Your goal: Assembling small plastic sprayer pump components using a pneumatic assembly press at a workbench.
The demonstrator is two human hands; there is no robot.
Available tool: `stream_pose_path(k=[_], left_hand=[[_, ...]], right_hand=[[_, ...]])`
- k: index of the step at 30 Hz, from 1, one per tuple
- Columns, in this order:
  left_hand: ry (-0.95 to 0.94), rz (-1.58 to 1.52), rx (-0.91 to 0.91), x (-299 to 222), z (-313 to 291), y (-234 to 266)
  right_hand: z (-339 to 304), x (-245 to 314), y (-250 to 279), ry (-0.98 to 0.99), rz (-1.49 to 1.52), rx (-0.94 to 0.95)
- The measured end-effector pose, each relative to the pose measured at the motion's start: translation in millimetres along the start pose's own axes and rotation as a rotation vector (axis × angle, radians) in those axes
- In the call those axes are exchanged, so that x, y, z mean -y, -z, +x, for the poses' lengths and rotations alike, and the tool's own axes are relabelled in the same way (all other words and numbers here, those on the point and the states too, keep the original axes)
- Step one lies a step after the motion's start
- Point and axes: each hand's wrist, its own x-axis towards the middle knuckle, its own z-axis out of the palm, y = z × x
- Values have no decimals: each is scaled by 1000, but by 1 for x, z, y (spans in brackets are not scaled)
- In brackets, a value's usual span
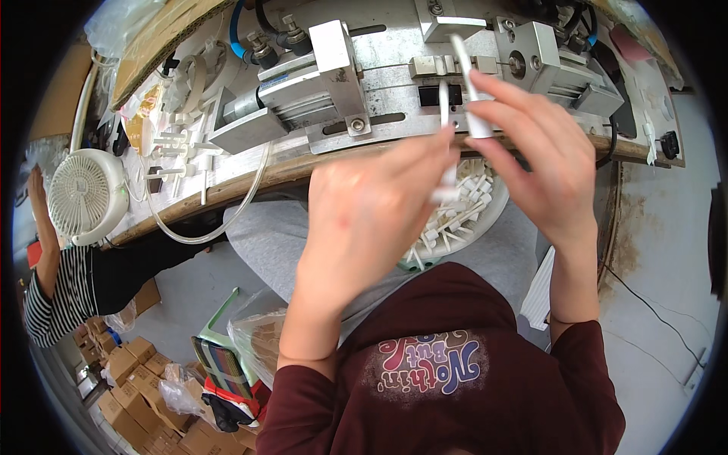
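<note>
My right hand [542, 155], right of centre, pinches a white plastic tube [474, 106] between thumb and fingers, its thin end pointing away from me. Beside it my left hand [364, 205], smeared by motion, grips a thin white plastic stick [444, 102] that stands almost parallel to the tube. The two pieces are close together, over the near edge of a metal clamping fixture [394, 87]. Below my hands, at my lap, a pale bowl [500, 199] holds many loose white plastic pieces [462, 216]; my left hand partly covers it.
Metal blocks with air fittings [341, 76] flank the fixture on the wooden-edged bench. White plastic parts [178, 152], a clear hose [254, 193] and a white fan [87, 196] are at the left. A person in a striped top [64, 292] is beyond; cardboard boxes [140, 387] cover floor behind.
</note>
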Motion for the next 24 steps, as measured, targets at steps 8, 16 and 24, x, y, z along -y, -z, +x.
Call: stream_pose_path(k=[8, 16, 24], left_hand=[[284, -149, 423, 10, -68, -7], [493, 13, 313, 44, -90, -35], [532, -44, 230, 54, -111, -39]], right_hand=[[19, 17, -14, 18, -240, 159], [15, 12, -19, -10, -108, 47], [-110, 41, -102, -340, 241, 328]])
